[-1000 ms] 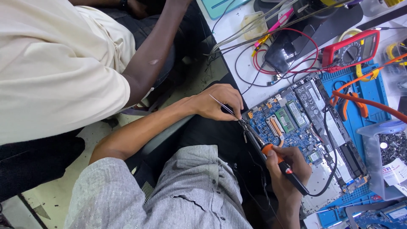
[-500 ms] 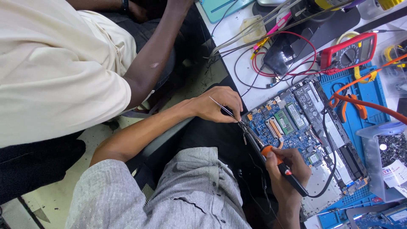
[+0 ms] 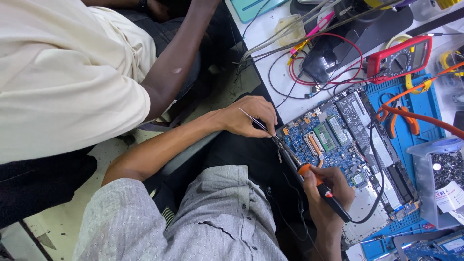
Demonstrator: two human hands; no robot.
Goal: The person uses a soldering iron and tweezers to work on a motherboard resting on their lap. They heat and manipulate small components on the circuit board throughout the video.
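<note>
My left hand point(image 3: 247, 117) pinches thin metal tweezers point(image 3: 258, 124), their tips at the near edge of a blue laptop circuit board point(image 3: 323, 143). My right hand point(image 3: 329, 192) grips a soldering iron point(image 3: 319, 182) with an orange collar and black handle. Its tip points up-left and meets the tweezers' tips at the board's edge. The board lies in an opened laptop base on a blue work mat point(image 3: 421, 105).
Another person in a cream shirt point(image 3: 63, 72) sits close at the left, one arm point(image 3: 179, 63) reaching toward the bench. A red multimeter point(image 3: 400, 59) with red and black leads, orange pliers point(image 3: 401, 118), cables and a clear tray of small parts point(image 3: 447, 169) crowd the bench.
Both hands stay at the board's edge with tweezers and iron; only the view has shifted slightly.
</note>
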